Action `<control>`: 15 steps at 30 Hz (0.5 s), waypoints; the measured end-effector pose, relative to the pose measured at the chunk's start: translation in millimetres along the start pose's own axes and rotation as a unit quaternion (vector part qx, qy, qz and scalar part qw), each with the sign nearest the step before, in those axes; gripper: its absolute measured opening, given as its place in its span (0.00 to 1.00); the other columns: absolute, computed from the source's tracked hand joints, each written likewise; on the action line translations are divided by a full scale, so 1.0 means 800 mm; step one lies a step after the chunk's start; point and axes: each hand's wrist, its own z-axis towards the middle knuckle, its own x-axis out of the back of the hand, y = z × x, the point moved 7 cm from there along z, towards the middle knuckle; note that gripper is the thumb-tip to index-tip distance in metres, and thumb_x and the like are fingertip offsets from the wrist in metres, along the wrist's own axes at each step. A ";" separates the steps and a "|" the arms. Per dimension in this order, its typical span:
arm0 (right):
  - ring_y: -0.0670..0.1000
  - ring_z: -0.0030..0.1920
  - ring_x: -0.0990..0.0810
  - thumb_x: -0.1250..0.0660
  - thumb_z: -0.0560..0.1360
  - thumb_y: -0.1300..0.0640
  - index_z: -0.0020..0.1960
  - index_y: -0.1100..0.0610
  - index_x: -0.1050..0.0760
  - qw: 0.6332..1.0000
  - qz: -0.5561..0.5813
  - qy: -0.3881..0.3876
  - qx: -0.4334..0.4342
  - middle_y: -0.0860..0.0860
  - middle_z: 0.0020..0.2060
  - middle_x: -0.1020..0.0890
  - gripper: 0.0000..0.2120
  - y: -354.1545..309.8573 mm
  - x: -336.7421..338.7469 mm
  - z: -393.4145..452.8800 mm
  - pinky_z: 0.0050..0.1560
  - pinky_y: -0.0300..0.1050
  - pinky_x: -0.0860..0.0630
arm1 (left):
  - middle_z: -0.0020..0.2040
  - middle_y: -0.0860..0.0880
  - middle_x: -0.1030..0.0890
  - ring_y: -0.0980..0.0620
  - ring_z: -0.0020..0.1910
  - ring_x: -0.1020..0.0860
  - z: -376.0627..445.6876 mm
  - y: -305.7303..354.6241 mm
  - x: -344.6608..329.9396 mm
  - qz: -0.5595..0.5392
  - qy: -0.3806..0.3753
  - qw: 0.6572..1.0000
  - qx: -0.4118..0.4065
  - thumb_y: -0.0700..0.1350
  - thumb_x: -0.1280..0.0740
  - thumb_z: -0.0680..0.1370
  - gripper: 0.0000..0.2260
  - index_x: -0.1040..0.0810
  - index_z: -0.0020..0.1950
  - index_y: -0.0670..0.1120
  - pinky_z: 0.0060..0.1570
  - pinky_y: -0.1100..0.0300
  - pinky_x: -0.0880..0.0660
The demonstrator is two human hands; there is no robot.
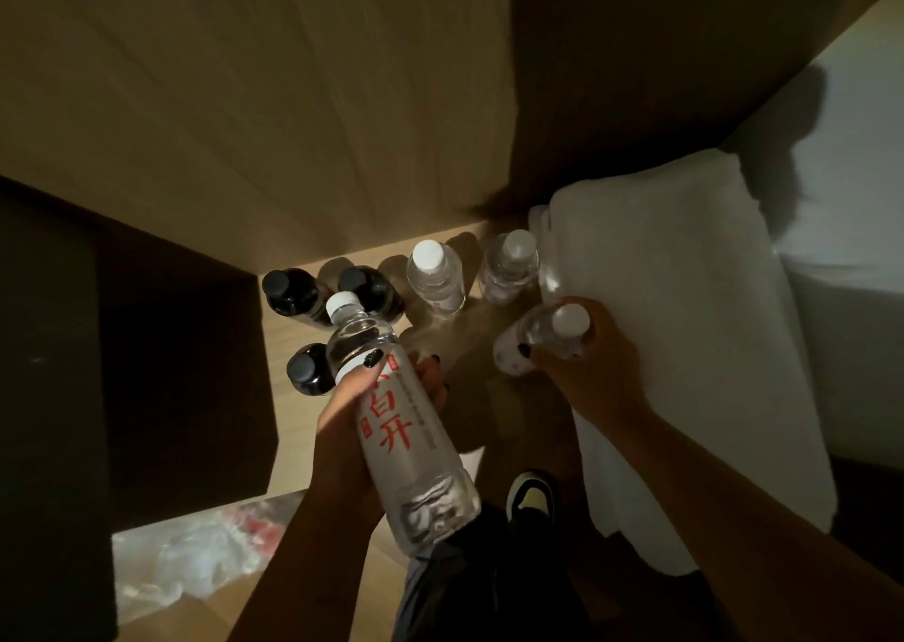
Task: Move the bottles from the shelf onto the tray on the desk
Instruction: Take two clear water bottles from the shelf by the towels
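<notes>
My left hand (pixel 352 416) is wrapped around a clear water bottle (pixel 391 421) with a white cap and red characters on its label, lifted above the wooden shelf (pixel 283 343). My right hand (pixel 592 362) grips a second clear water bottle (pixel 543 335) near its white cap, just above the shelf. Two more clear bottles (pixel 435 274) (pixel 508 264) stand upright at the back of the shelf. Three dark bottles with black caps (pixel 293 291) (pixel 372 289) (pixel 308 370) stand at the left. No tray or desk is in view.
A folded white towel stack (pixel 685 323) fills the shelf's right side, touching my right hand. A dark panel (pixel 146 348) bounds the left. Crumpled clear plastic (pixel 195 553) lies lower left. My shoe (pixel 531 494) is on the floor below. The scene is dim.
</notes>
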 end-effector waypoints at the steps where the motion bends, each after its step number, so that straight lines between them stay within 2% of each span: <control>1: 0.35 0.44 0.24 0.22 0.64 0.57 0.56 0.58 0.25 1.000 0.001 0.008 0.004 0.42 0.45 0.22 0.22 -0.004 0.007 -0.002 0.43 0.25 0.27 | 0.35 0.45 0.15 0.50 0.34 0.16 -0.002 -0.001 -0.001 0.005 0.012 1.000 0.001 0.51 0.29 0.63 0.09 0.14 0.33 0.45 0.33 0.57 0.19; 3: 0.36 0.43 0.21 0.22 0.64 0.56 0.55 0.57 0.23 0.999 0.036 0.025 -0.002 0.43 0.45 0.20 0.21 -0.014 0.025 -0.009 0.40 0.27 0.24 | 0.31 0.46 0.17 0.52 0.31 0.17 -0.001 -0.003 0.000 0.003 0.034 0.999 0.001 0.49 0.38 0.70 0.16 0.15 0.29 0.45 0.33 0.59 0.19; 6: 0.36 0.42 0.18 0.24 0.67 0.57 0.52 0.50 0.24 0.993 0.106 0.042 -0.003 0.40 0.43 0.19 0.15 -0.041 0.056 -0.020 0.39 0.30 0.22 | 0.30 0.46 0.18 0.52 0.30 0.18 -0.005 0.001 -0.006 0.007 0.044 0.999 -0.007 0.49 0.39 0.72 0.16 0.17 0.30 0.44 0.36 0.60 0.19; 8: 0.37 0.42 0.17 0.25 0.69 0.54 0.48 0.47 0.22 0.988 0.147 0.035 0.007 0.41 0.38 0.17 0.09 -0.062 0.074 -0.024 0.39 0.32 0.21 | 0.25 0.49 0.21 0.55 0.24 0.21 -0.008 0.006 -0.002 0.038 0.089 0.995 -0.034 0.46 0.40 0.76 0.17 0.20 0.31 0.44 0.26 0.65 0.23; 10: 0.46 0.40 0.16 0.26 0.67 0.46 0.41 0.43 0.20 0.984 0.174 0.031 -0.001 0.45 0.35 0.16 0.05 -0.078 0.088 -0.024 0.38 0.41 0.19 | 0.22 0.50 0.23 0.57 0.20 0.23 -0.012 0.012 -0.002 0.054 0.114 0.990 -0.058 0.43 0.42 0.78 0.15 0.23 0.34 0.43 0.21 0.69 0.27; 11: 0.48 0.38 0.16 0.27 0.66 0.42 0.37 0.44 0.20 0.984 0.174 0.031 -0.009 0.47 0.34 0.16 0.06 -0.084 0.093 -0.022 0.37 0.45 0.19 | 0.21 0.51 0.23 0.58 0.20 0.24 -0.013 0.018 -0.006 0.056 0.120 0.989 -0.070 0.41 0.42 0.79 0.13 0.25 0.36 0.43 0.21 0.70 0.28; 12: 0.48 0.36 0.17 0.28 0.65 0.42 0.35 0.45 0.19 0.985 0.172 0.028 -0.015 0.48 0.32 0.17 0.07 -0.090 0.097 -0.018 0.36 0.45 0.20 | 0.20 0.51 0.23 0.58 0.19 0.25 -0.014 0.024 -0.012 0.054 0.122 0.988 -0.081 0.40 0.42 0.79 0.12 0.27 0.36 0.42 0.20 0.70 0.29; 15: 0.43 0.32 0.19 0.27 0.67 0.49 0.35 0.52 0.18 0.989 0.150 -0.020 0.003 0.48 0.31 0.16 0.07 -0.110 0.092 -0.004 0.33 0.40 0.23 | 0.17 0.49 0.25 0.59 0.16 0.26 -0.010 0.030 -0.032 0.083 0.108 0.986 -0.091 0.35 0.45 0.80 0.16 0.29 0.33 0.39 0.17 0.71 0.32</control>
